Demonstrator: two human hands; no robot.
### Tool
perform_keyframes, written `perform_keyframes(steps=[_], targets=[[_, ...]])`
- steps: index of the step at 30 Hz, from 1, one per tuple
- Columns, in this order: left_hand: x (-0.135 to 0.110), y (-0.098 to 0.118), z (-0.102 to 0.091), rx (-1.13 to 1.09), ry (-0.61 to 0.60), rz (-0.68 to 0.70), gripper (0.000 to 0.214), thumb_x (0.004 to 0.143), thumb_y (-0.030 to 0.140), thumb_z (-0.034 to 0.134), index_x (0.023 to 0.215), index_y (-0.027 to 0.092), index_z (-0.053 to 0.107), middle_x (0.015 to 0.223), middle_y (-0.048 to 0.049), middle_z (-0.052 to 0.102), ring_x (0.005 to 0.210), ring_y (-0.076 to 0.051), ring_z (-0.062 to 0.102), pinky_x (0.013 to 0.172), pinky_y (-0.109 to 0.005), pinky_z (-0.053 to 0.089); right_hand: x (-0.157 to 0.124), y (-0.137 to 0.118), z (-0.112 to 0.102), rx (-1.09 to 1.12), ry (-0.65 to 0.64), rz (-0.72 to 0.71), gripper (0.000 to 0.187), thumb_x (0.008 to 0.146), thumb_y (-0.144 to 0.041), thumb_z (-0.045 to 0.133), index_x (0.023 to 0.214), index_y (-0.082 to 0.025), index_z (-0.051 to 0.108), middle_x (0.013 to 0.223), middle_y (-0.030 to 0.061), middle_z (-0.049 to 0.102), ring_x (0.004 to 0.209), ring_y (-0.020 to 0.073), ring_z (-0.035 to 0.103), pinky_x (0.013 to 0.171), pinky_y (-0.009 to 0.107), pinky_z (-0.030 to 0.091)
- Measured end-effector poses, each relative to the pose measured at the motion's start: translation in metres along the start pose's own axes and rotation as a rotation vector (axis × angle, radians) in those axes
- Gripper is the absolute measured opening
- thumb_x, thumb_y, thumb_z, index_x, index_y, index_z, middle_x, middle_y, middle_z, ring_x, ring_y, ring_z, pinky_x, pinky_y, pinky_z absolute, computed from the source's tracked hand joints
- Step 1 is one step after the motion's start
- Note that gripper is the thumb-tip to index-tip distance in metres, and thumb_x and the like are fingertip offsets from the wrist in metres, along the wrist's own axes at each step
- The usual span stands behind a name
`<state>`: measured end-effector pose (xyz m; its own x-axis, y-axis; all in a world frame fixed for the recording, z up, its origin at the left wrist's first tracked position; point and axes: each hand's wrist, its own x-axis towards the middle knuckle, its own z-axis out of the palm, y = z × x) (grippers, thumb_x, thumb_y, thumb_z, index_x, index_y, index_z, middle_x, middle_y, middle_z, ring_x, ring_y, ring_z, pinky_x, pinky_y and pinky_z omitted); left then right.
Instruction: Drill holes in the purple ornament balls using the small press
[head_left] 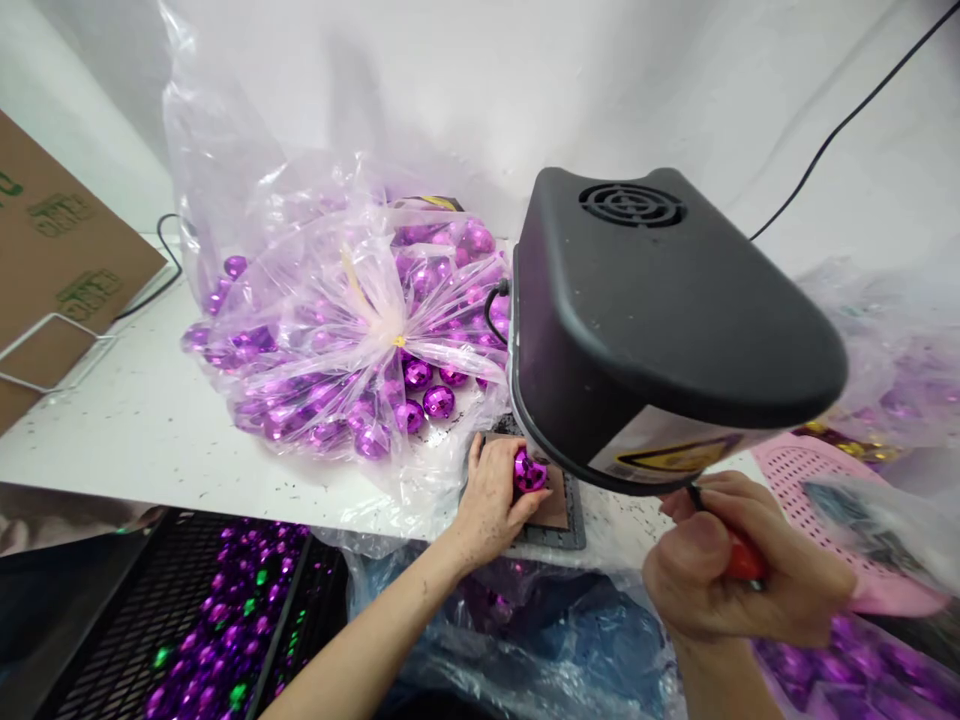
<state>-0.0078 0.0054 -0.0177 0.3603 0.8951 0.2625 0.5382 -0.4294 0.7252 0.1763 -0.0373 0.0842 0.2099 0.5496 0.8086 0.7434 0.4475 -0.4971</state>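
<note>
My left hand (489, 500) has its fingers closed round a shiny purple mirror ball (530, 470), small and faceted, with dark patches on the side that shows. The ball is over a brown pad (553, 508) on a dark base plate (571, 535), under the overhanging head of a black machine (675, 310). My right hand (757, 570), to the right of the machine's head, is wrapped round a red handle (744, 557) with a dark rod at its upper end. Where that rod leads is hidden behind the hand and the machine.
A tied clear bag (360, 330) of purple balls lies left of the machine, with loose balls (439, 402) beside it. Below left stands a black crate (112, 620) of purple and green balls. A pink perforated basket (795, 480) is at right, a cardboard box (60, 240) far left.
</note>
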Motion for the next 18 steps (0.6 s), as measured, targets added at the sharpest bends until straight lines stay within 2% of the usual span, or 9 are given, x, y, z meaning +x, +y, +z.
perform_keyframes(steps=[2, 6, 8, 13, 18], targets=[[0.0, 0.0, 0.001, -0.005, 0.013, 0.01, 0.039, 0.095, 0.031, 0.064, 0.132, 0.022, 0.053, 0.13, -0.0129, 0.064, 0.127, -0.029, 0.057, 0.126, -0.062, 0.018, -0.004, 0.001, 0.006, -0.009, 0.066, -0.044, 0.006, 0.081, -0.02, 0.06, 0.082, -0.017, 0.055, 0.069, 0.003, 0.054, 0.068, 0.0131, 0.056, 0.057, 0.027, 0.047], [0.0, 0.001, 0.0, -0.018, 0.009, 0.003, 0.039, 0.094, 0.031, 0.065, 0.13, 0.021, 0.054, 0.128, -0.0126, 0.065, 0.126, -0.029, 0.058, 0.126, -0.061, 0.019, -0.013, 0.003, 0.021, -0.041, 0.283, -0.108, 0.005, 0.079, -0.019, 0.06, 0.078, -0.016, 0.057, 0.069, 0.004, 0.054, 0.067, 0.0149, 0.057, 0.057, 0.03, 0.049], [0.0, 0.002, 0.0, -0.013, 0.006, 0.0, 0.039, 0.094, 0.032, 0.065, 0.13, 0.021, 0.055, 0.129, -0.0125, 0.064, 0.126, -0.03, 0.058, 0.126, -0.061, 0.02, -0.016, 0.006, 0.026, -0.042, 0.34, -0.116, 0.004, 0.078, -0.02, 0.06, 0.077, -0.016, 0.058, 0.069, 0.0037, 0.055, 0.065, 0.0152, 0.057, 0.056, 0.031, 0.049], [0.001, 0.0, 0.0, -0.012, 0.012, 0.008, 0.039, 0.094, 0.031, 0.064, 0.131, 0.021, 0.053, 0.127, -0.012, 0.065, 0.125, -0.029, 0.059, 0.125, -0.061, 0.023, -0.022, 0.017, 0.031, -0.004, 0.318, -0.142, 0.008, 0.079, -0.021, 0.059, 0.086, -0.02, 0.06, 0.068, 0.0019, 0.055, 0.062, 0.0157, 0.056, 0.055, 0.033, 0.049], [0.002, 0.001, -0.002, -0.026, 0.04, 0.02, 0.045, 0.093, 0.031, 0.067, 0.132, 0.02, 0.049, 0.124, -0.0119, 0.065, 0.124, -0.03, 0.059, 0.122, -0.061, 0.028, -0.033, 0.022, 0.038, 0.056, 0.196, -0.152, 0.02, 0.08, -0.014, 0.056, 0.099, -0.019, 0.055, 0.071, -0.0006, 0.056, 0.059, 0.0103, 0.054, 0.054, 0.026, 0.049]])
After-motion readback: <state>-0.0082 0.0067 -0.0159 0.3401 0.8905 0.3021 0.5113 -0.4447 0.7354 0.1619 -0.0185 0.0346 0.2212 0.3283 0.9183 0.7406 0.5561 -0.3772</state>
